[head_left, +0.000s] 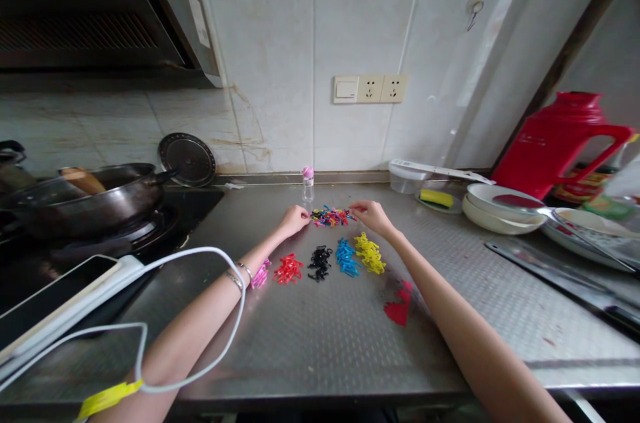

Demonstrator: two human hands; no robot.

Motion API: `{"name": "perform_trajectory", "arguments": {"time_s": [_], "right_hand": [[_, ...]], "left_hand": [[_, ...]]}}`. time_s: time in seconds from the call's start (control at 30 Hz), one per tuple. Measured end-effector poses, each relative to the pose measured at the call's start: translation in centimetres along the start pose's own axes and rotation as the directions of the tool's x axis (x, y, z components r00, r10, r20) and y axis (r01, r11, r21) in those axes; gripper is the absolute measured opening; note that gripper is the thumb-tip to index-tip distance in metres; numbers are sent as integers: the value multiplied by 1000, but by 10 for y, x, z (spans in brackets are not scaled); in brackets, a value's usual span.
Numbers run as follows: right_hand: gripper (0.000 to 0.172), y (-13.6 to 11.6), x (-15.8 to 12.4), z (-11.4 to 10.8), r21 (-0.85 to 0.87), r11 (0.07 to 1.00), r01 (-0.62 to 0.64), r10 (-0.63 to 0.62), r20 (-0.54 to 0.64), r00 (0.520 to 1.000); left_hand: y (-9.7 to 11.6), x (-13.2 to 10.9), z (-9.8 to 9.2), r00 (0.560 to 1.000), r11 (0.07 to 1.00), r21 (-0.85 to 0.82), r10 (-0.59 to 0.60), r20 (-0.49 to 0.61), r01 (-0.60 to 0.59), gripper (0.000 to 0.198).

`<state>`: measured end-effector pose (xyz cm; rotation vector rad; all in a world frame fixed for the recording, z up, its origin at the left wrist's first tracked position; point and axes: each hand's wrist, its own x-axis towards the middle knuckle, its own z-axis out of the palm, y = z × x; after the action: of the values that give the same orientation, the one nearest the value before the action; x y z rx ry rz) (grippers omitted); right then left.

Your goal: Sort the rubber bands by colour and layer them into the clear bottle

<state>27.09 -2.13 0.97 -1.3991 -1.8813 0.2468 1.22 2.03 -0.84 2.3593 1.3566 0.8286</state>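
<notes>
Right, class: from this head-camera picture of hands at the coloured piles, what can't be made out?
Head view, mixed pile: pieces too small to tell their shape.
Head view, pink pile: partly hidden behind the left forearm.
Head view, left hand and right hand: fingertips too small to tell whether either pinches a piece.

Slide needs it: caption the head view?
At a steel counter, left hand and right hand touch a mixed coloured pile, sorted piles nearer.

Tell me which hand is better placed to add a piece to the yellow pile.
Probably right: the right hand is close by the yellow pile; the left hand lies across the mixed pile, farther off.
</notes>
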Motion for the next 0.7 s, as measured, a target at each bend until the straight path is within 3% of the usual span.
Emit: {"name": "perform_trajectory", "arguments": {"time_s": [0.2,0.37,0.57,0.7], "right_hand": [[22,3,-1,2,-40,999,-8,8,9,1000],[23,2,-3,3,-106,994,-22,27,37,999],[24,3,-4,5,-191,982,-9,34,125,992],[23,3,-5,7,-235,972,21,30,211,977]], "left_hand": [[-1,1,-9,999,999,-20,-34,-15,34,20],[-5,-11,-42,998,987,-156,-31,51,38,19],[-3,-44,-99,968,982,-168,-48,247,92,23],[1,-68,-128,895,980,-126,-83,439,153,21]]}}
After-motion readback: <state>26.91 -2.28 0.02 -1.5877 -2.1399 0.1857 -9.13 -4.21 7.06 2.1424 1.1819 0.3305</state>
